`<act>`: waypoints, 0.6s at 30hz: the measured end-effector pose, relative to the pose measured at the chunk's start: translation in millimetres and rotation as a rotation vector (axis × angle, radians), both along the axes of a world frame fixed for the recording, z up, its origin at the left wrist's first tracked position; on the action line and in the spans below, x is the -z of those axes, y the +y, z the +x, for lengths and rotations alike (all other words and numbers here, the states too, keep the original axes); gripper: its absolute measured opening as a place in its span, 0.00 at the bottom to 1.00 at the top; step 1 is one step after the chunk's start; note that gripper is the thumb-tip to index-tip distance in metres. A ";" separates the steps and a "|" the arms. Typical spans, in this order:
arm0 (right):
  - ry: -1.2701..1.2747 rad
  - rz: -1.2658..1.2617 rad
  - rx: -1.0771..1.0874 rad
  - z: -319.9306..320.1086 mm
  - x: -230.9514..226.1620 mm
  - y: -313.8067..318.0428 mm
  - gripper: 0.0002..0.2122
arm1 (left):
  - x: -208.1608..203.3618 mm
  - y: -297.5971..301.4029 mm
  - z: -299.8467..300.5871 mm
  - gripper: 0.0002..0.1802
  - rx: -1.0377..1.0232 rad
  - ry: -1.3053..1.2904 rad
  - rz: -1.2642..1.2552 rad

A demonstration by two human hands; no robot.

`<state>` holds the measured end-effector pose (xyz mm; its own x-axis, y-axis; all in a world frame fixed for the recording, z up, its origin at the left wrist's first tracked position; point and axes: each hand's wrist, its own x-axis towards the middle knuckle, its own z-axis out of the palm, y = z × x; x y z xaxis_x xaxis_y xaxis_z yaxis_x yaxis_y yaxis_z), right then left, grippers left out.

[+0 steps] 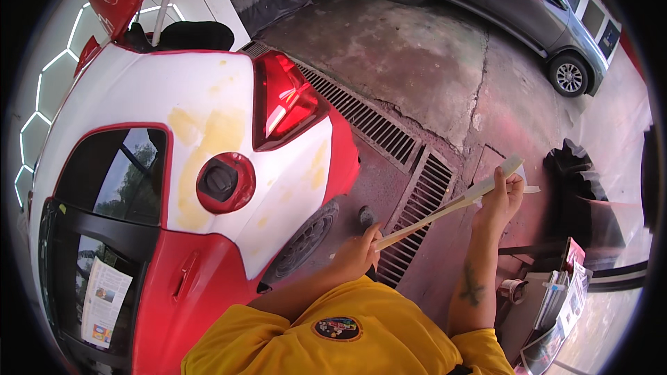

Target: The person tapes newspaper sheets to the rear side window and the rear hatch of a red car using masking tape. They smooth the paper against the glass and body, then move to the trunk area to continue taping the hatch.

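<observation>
My left hand (360, 250) grips the lower end of a long pale strip (445, 207), thin and flat like folded paper or tape. My right hand (501, 198) pinches the strip's upper end, which sticks out past my fingers. The strip runs slanted between both hands, above a metal floor drain grate (417, 201). To my left stands a red and white car (208, 167) with yellowish filler patches on its rear side panel and an open round fuel filler recess (224, 182).
A grey car (514, 7) is parked at the top right on cracked concrete. A black bin (580, 194) stands to the right. A low stand with papers and a tape roll (549, 292) sits at the lower right. The car's rear wheel (306, 236) is near my left arm.
</observation>
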<state>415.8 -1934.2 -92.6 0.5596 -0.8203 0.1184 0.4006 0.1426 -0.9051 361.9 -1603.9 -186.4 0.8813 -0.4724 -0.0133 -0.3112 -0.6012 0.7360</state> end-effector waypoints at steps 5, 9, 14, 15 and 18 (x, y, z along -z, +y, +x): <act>0.091 -0.245 0.163 139.9 28.6 -50.4 0.18 | 16.2 -32.0 130.6 0.13 -0.008 0.156 0.058; 0.158 -0.200 0.152 244.4 34.0 -114.0 0.25 | -10.8 -66.6 248.2 0.09 0.040 0.089 -0.023; 0.266 0.011 0.043 365.3 54.0 -159.4 0.26 | -43.8 -93.5 370.5 0.09 -0.053 -0.172 0.052; 0.309 0.026 0.068 389.0 60.3 -161.5 0.27 | -55.7 -97.1 392.4 0.10 -0.082 -0.156 0.078; 0.434 0.056 0.093 470.8 83.4 -168.5 0.30 | -81.4 -100.6 465.7 0.11 -0.186 -0.232 0.230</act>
<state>886.6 -2102.8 -176.0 0.4709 -0.8680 -0.1575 -0.0014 0.1778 -0.9841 827.6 -1704.6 -105.0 0.9439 -0.3115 0.1098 -0.3235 -0.8048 0.4976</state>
